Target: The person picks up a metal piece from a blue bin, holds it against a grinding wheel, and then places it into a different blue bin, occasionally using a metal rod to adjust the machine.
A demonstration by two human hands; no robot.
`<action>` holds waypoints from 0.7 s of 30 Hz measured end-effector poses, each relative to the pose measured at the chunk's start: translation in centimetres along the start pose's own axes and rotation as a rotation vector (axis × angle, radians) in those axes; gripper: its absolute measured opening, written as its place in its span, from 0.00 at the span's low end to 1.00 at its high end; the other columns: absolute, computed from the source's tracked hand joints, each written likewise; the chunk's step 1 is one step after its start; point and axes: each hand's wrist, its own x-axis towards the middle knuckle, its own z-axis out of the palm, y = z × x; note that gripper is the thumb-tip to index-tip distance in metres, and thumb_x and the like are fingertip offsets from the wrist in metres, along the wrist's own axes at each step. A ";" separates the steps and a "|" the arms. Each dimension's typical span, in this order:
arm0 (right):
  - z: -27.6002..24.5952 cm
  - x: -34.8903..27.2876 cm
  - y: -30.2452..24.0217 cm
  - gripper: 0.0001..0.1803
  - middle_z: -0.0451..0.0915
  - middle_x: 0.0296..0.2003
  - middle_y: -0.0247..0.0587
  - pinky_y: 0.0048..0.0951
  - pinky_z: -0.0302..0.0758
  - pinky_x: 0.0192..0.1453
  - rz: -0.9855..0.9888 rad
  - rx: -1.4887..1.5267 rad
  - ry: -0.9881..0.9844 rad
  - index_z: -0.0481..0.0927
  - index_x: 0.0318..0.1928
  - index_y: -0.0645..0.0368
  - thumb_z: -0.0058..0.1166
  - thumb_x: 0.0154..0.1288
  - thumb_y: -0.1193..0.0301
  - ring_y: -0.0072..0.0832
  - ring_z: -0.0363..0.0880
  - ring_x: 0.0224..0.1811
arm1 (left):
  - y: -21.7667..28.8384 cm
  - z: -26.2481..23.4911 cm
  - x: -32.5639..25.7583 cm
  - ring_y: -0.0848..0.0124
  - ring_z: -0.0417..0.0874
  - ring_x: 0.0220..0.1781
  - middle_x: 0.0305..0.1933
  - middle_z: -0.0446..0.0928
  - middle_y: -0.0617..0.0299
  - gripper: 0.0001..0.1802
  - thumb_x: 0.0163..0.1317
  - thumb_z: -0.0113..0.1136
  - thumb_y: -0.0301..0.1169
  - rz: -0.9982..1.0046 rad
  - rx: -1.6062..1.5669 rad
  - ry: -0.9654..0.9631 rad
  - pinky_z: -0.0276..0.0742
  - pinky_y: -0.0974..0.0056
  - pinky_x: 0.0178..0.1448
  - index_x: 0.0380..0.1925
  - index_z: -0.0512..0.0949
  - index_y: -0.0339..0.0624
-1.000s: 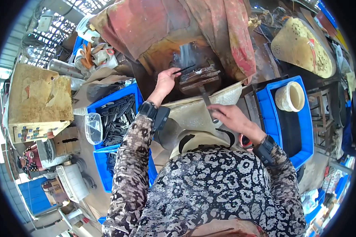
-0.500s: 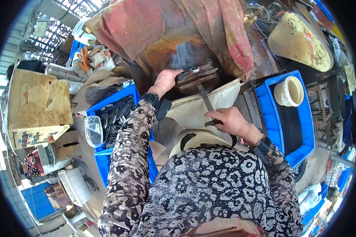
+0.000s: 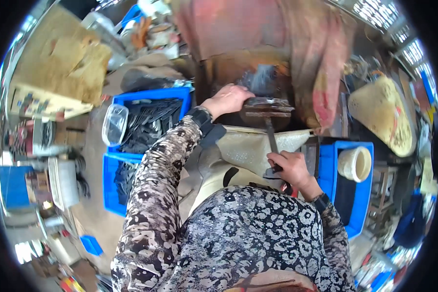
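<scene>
My right hand (image 3: 293, 169) is closed around the lower end of a T-shaped metal tool (image 3: 271, 138), whose wide crosspiece points away from me. A thin dark metal piece (image 3: 265, 101) lies along the crosspiece, shiny and blurred. At its left end my left hand (image 3: 228, 100) is closed, thumb and fingers pinching the tip, though the exact contact is smeared. Just beyond is a blurred grey patch (image 3: 264, 78) inside a dark, rust-brown opening, under a hanging red cloth (image 3: 238, 24). A whitish sheet (image 3: 258, 146) spreads below the crosspiece, towards my lap.
Blue crates (image 3: 186, 100) with several dark metal pieces stand to the left, a clear plastic tub (image 3: 115, 124) beside them. To the right, another blue crate (image 3: 326, 168) carries a cream bucket (image 3: 355, 164). A stained yellowish pad (image 3: 384, 114) lies farther right; a worn box (image 3: 58, 63) is far left.
The view has turned, so the surroundings appear shifted and tilted. Both hands keep their holds, and the crosspiece looks more level than before.
</scene>
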 end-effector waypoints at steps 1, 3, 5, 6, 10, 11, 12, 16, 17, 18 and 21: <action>-0.3 0.4 -0.2 0.14 0.77 0.22 0.39 0.34 0.73 0.25 0.015 0.012 0.033 0.80 0.38 0.54 0.61 0.46 0.75 0.36 0.78 0.22 | 0.2 -0.3 -0.6 0.54 0.79 0.48 0.41 0.79 0.53 0.19 0.51 0.54 0.25 -0.034 -0.010 0.015 0.75 0.53 0.51 0.45 0.79 0.47; -2.3 1.5 0.2 0.14 0.79 0.25 0.40 0.31 0.75 0.27 0.026 0.040 0.083 0.80 0.39 0.57 0.60 0.47 0.77 0.34 0.80 0.24 | 1.6 -1.0 -0.4 0.53 0.79 0.48 0.42 0.78 0.53 0.19 0.50 0.54 0.25 -0.132 -0.019 0.107 0.74 0.53 0.50 0.44 0.79 0.46; -3.7 3.0 0.8 0.14 0.82 0.30 0.43 0.28 0.76 0.32 0.131 0.152 0.171 0.80 0.42 0.60 0.59 0.52 0.77 0.32 0.81 0.27 | 2.5 -2.4 -1.7 0.52 0.78 0.48 0.43 0.78 0.53 0.18 0.49 0.55 0.25 -0.237 0.000 0.178 0.74 0.53 0.50 0.44 0.79 0.45; -4.2 4.4 1.0 0.14 0.82 0.32 0.44 0.28 0.76 0.35 0.092 0.095 0.290 0.80 0.44 0.60 0.58 0.55 0.75 0.33 0.81 0.30 | 3.3 -3.2 -2.8 0.52 0.78 0.48 0.42 0.78 0.53 0.18 0.49 0.55 0.24 -0.241 -0.024 0.314 0.74 0.53 0.49 0.44 0.79 0.45; -8.3 11.6 2.1 0.14 0.82 0.40 0.45 0.30 0.74 0.47 0.210 0.000 0.468 0.79 0.49 0.57 0.56 0.63 0.70 0.34 0.81 0.42 | 5.5 -5.0 -8.8 0.51 0.78 0.46 0.41 0.78 0.53 0.18 0.50 0.55 0.21 -0.312 -0.016 0.636 0.74 0.53 0.48 0.44 0.79 0.43; -9.1 13.5 3.1 0.15 0.82 0.41 0.45 0.30 0.74 0.50 0.268 0.027 0.471 0.78 0.50 0.57 0.55 0.64 0.69 0.35 0.81 0.44 | 5.9 -4.9 -11.2 0.51 0.78 0.45 0.41 0.78 0.53 0.18 0.50 0.54 0.20 -0.379 0.011 0.671 0.75 0.54 0.48 0.43 0.79 0.43; -9.9 15.4 4.5 0.14 0.82 0.40 0.45 0.31 0.73 0.50 0.279 0.007 0.473 0.77 0.50 0.56 0.54 0.65 0.67 0.35 0.80 0.44 | 6.3 -4.8 -13.5 0.50 0.78 0.45 0.41 0.78 0.53 0.18 0.50 0.54 0.19 -0.443 0.036 0.704 0.75 0.54 0.48 0.43 0.79 0.43; -12.1 22.2 12.9 0.19 0.81 0.38 0.49 0.34 0.73 0.47 0.347 -0.186 0.367 0.76 0.48 0.54 0.50 0.65 0.55 0.42 0.80 0.42 | 7.8 -3.4 -23.2 0.50 0.78 0.45 0.42 0.78 0.51 0.17 0.52 0.52 0.17 -0.782 0.033 0.826 0.76 0.54 0.49 0.42 0.79 0.42; -12.2 23.5 14.2 0.21 0.81 0.37 0.50 0.37 0.73 0.47 0.358 -0.215 0.342 0.76 0.48 0.53 0.49 0.64 0.51 0.46 0.80 0.43 | 8.2 -2.8 -25.6 0.50 0.79 0.45 0.43 0.78 0.51 0.17 0.52 0.51 0.17 -0.880 0.029 0.855 0.76 0.55 0.49 0.42 0.79 0.41; -12.6 24.4 15.5 0.21 0.81 0.37 0.50 0.37 0.73 0.47 0.349 -0.218 0.333 0.76 0.48 0.53 0.49 0.64 0.51 0.46 0.80 0.43 | 8.8 -2.7 -27.5 0.50 0.79 0.45 0.43 0.78 0.50 0.17 0.52 0.51 0.17 -0.972 0.022 0.886 0.76 0.56 0.49 0.42 0.79 0.41; -13.4 26.6 18.1 0.23 0.81 0.37 0.51 0.35 0.73 0.47 0.368 -0.242 0.230 0.76 0.49 0.52 0.49 0.63 0.50 0.45 0.80 0.43 | 10.8 -2.3 -31.9 0.51 0.79 0.46 0.43 0.78 0.51 0.17 0.53 0.51 0.17 -1.194 -0.037 0.945 0.76 0.58 0.49 0.42 0.80 0.42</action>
